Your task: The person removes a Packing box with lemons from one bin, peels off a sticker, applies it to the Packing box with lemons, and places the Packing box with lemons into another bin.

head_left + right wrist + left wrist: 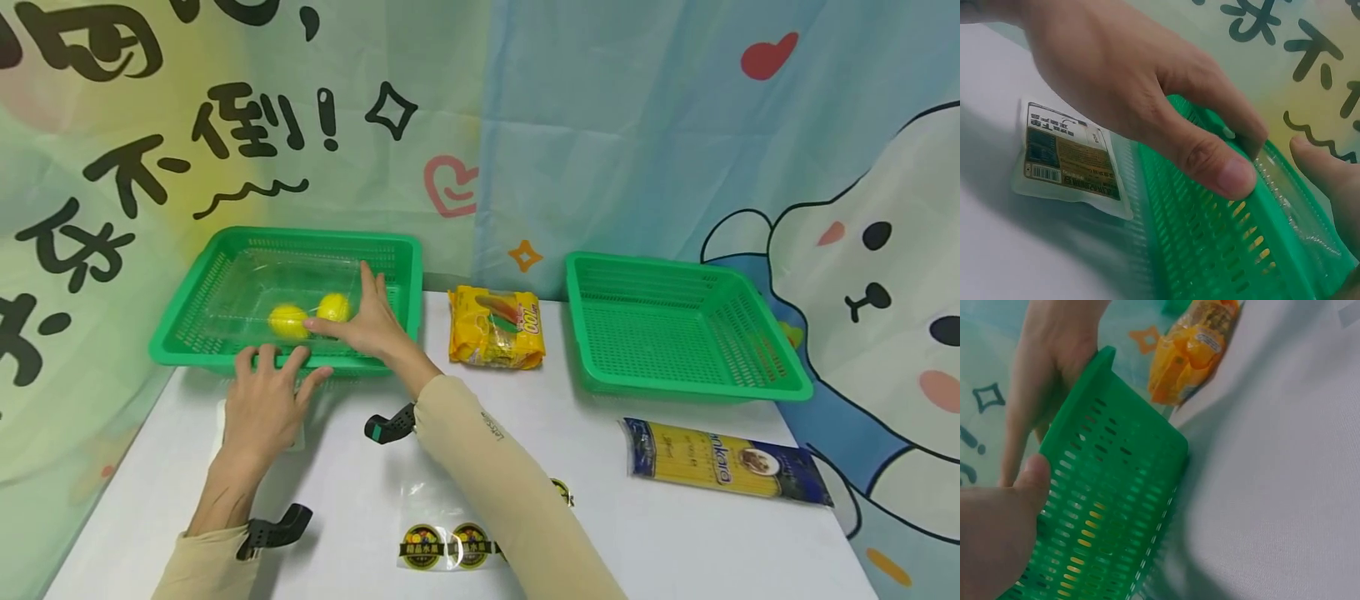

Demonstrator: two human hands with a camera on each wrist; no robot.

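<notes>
In the head view, a green basket [168, 333] at the left holds a clear plastic box [247, 275] with two yellow, lemon-like fruits [288, 320] showing in it. My left hand [262, 408] grips the basket's near rim, thumb outside and fingers over the edge, as the right wrist view shows. Across the right end of the box reaches my right hand [367, 325], fingers and thumb spread and touching it. A pale packet with a brown label [1072, 150] lies on the table beside the basket, mostly hidden under my left hand in the head view.
Another green basket [690, 383] stands at the right. Between the baskets sits a yellow snack packet [497, 327]. A spaghetti pack [720, 461] lies front right. A clear bag with round labels [442, 533] lies partly under my right forearm. A printed curtain [600, 125] hangs behind.
</notes>
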